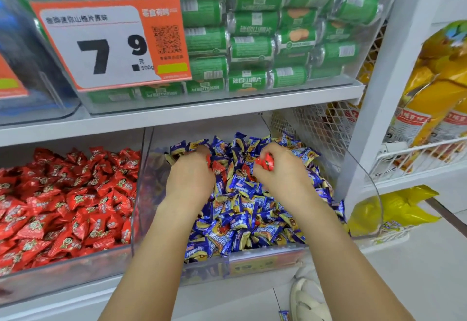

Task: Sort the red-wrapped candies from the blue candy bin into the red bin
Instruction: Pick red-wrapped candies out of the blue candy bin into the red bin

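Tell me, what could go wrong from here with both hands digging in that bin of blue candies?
The right hand grips a small red-wrapped candy over the clear plastic bin of blue-wrapped candies; a loose grip could drop it back in. More red wrappers lie half-buried by the left hand and could be missed. One blue candy already lies on the floor; digging may spill more.

Inside the clear plastic bin of blue-wrapped candies (364, 169), just right of the clear bin of red-wrapped candies (63, 270), the right hand (280, 169) grips a red-wrapped candy (265, 162) while the left hand (190, 174) digs beside it.
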A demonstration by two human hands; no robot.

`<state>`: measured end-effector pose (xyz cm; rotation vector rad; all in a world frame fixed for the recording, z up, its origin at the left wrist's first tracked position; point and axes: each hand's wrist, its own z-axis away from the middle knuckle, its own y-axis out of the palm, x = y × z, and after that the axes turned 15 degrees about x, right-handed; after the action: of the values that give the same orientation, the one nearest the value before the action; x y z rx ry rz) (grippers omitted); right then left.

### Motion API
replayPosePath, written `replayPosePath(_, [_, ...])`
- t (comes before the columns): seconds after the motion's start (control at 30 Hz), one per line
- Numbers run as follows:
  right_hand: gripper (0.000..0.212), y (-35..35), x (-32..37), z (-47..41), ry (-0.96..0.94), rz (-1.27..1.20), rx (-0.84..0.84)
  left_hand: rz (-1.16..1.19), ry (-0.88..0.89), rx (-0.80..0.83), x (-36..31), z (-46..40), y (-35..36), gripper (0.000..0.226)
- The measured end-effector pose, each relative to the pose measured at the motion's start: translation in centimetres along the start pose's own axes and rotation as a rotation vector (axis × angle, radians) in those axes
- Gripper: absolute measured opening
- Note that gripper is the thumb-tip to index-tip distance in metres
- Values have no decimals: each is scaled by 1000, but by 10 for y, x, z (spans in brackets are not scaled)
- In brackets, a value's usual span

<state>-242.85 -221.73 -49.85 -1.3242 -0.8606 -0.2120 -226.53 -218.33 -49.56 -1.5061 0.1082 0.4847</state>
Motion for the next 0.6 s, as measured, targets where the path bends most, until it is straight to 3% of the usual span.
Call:
replayPosePath(0.07, [14,7,4,-12,8,-3,11,-52,46,121,3,-3,5,59])
replayPosePath(0.13, [15,13,7,-21,13,13,71,-84,82,218,5,-3,8,67])
replayPosePath(0.3, [10,25,3,-30,41,132,247,-188,55,255,8,3,14,32])
replayPosePath(0.43, [11,22,3,-25,57,131,239,-117,28,207,6,12,5,18])
replayPosePath(0.6, [17,5,7,-17,65,-9,165,25,242,72,13,47,-21,8])
